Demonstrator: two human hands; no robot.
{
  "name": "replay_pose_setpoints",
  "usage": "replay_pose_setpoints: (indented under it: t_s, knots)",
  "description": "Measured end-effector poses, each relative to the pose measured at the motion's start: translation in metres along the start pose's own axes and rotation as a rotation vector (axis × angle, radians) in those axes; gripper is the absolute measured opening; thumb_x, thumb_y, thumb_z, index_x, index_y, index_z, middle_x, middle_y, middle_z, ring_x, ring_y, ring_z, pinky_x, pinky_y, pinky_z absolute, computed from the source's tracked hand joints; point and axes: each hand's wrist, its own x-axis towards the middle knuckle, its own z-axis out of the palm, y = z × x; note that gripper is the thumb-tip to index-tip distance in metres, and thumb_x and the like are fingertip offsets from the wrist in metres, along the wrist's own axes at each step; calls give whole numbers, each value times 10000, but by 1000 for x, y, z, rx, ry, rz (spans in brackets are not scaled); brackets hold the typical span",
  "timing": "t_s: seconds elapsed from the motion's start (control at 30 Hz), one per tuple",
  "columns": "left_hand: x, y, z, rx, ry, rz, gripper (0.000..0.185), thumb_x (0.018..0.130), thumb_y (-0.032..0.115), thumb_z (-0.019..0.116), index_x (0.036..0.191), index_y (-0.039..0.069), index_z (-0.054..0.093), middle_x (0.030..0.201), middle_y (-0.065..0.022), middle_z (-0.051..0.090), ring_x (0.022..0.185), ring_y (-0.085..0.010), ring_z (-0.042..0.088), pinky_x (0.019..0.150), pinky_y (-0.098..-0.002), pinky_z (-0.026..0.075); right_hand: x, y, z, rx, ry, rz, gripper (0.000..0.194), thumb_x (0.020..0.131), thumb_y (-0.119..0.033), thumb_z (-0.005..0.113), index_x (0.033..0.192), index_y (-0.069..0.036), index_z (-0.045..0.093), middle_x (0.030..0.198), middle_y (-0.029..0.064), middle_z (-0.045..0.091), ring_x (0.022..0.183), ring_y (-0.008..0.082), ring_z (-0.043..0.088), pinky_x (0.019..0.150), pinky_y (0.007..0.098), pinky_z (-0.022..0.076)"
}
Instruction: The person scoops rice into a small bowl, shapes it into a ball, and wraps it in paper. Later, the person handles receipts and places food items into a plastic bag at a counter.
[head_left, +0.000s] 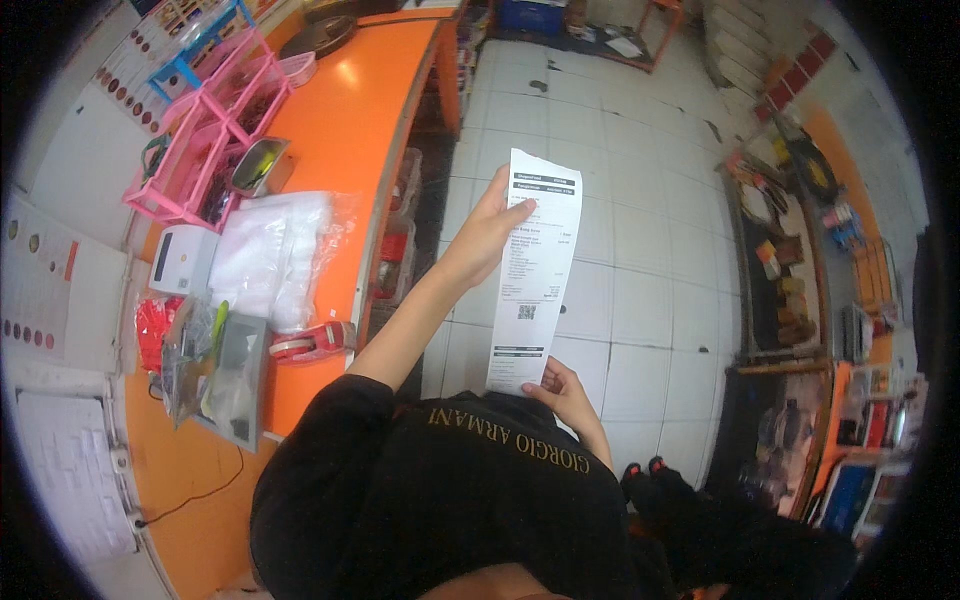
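A long printed paper receipt (536, 259) is stretched out in front of my chest, above the tiled floor. It bears rows of small writing, dark bands and a square printed code. Near its top, my left hand (506, 210) grips the left edge, with the thumb lying across the printed face and the fingers behind. My right hand (564, 391) pinches the lower right edge between thumb and fingers. The bottom end of the paper reaches my black shirt (450, 480).
To my left runs an orange counter (382, 82) with pink plastic baskets (214, 142), a metal container (261, 166), white plastic bags (262, 255), a small white device (182, 259), a red tape dispenser (315, 342) and a grey tray (240, 375). A person's dark-trousered legs (720, 517) extend at lower right.
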Motion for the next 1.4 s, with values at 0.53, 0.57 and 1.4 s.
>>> replay_pose_setpoints:
  t_s: [0.53, 0.57, 1.4]
  knots:
    - [8, 17, 5, 79, -141, 82, 504, 938, 18, 431, 1406, 73, 252, 1222, -136, 515, 1146, -200, 511, 978, -336, 403, 15, -1, 9, -154, 47, -121, 409, 879, -57, 629, 1260, 8, 495, 1154, 116, 619, 1031, 188, 599, 903, 329, 484]
    - [7, 17, 6, 86, -146, 90, 505, 939, 20, 430, 1407, 76, 249, 1214, -138, 520, 1146, -200, 512, 976, -335, 404, 17, 0, 8, -205, 89, -56, 405, 882, -62, 627, 1259, 6, 497, 1149, 114, 622, 1016, 186, 604, 892, 329, 490]
    - [132, 98, 42, 1207, -173, 1317, 194, 808, 56, 607, 997, 75, 574, 957, -121, 559, 828, -308, 588, 677, -374, 480, 70, 63, -65, -328, 673, -343, 261, 871, -209, 667, 1092, -100, 580, 1134, 61, 583, 1013, 195, 592, 862, 401, 484]
